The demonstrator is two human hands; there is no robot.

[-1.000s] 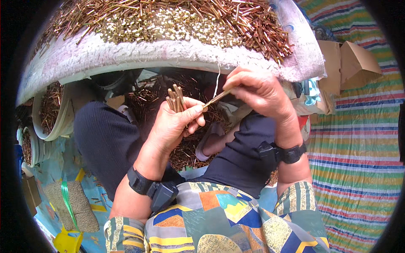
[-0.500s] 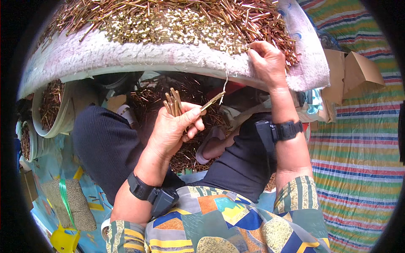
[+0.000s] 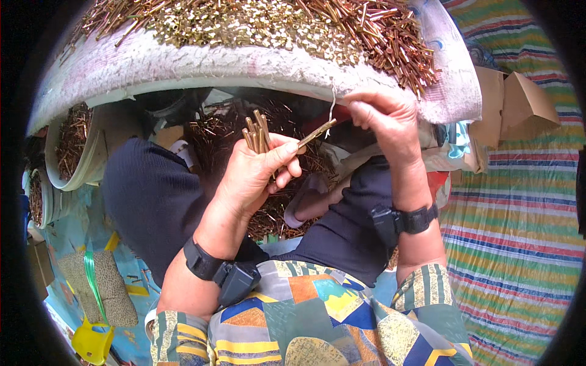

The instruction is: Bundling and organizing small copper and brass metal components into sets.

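Gripping slim, glossy brown sticks (image 3: 257, 138)

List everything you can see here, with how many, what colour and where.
Stick bundle: several, brown-gold, centre
Single stick: one, brown-gold, right of the bundle
Padded cover: one, off-white, top
String: one, white, hanging at the cover's edge
Loose sticks: many, copper-brown, top and underneath
Small pieces: many, pale gold, on the cover
Buckets: two, whitish, left
Cardboard boxes: at least two, brown, upper right and far left
Striped sheet: one, multicoloured, right
Speckled bundle: one, tan, lower left
Strap: one, green, around it
Yellow item: one, lower left
Trousers: dark blue, centre
Shirt: patterned, bottom
Wristbands: two, black, one per forearm
Left hand: one, bare, holding bundle and single stick
Right hand: one, bare, near that stick's tip
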